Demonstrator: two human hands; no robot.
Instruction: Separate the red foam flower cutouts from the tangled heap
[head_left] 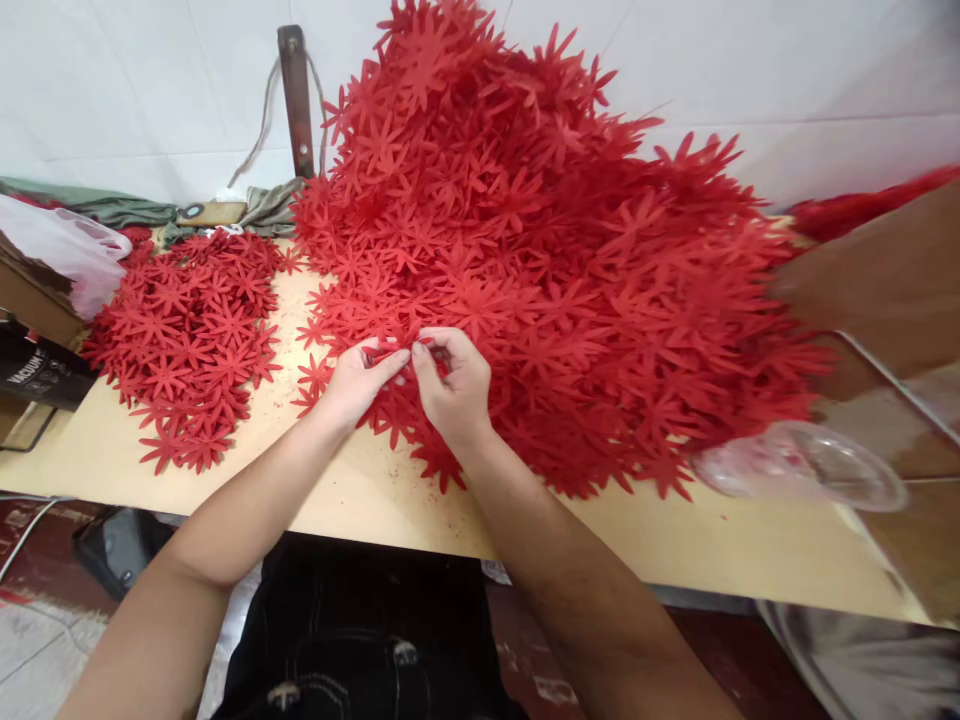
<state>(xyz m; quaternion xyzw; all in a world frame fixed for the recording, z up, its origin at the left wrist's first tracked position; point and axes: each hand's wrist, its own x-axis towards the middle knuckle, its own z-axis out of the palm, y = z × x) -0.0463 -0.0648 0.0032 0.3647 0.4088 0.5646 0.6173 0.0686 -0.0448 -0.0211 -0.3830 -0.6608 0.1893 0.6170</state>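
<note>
flowers (pixel 191 340) beside black "vacuum" package (pixel 37 378)

Left hand (pixel 354 385) and right hand (pixel 459 388) pinching, thumb tips (pixel 401 357) close together at the grip, left forearm (pixel 259 485) and right forearm (pixel 551 540) slanting outward below it

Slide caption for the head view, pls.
Left hand and right hand pinch a red piece at a large pile; smaller pile at left.
</note>
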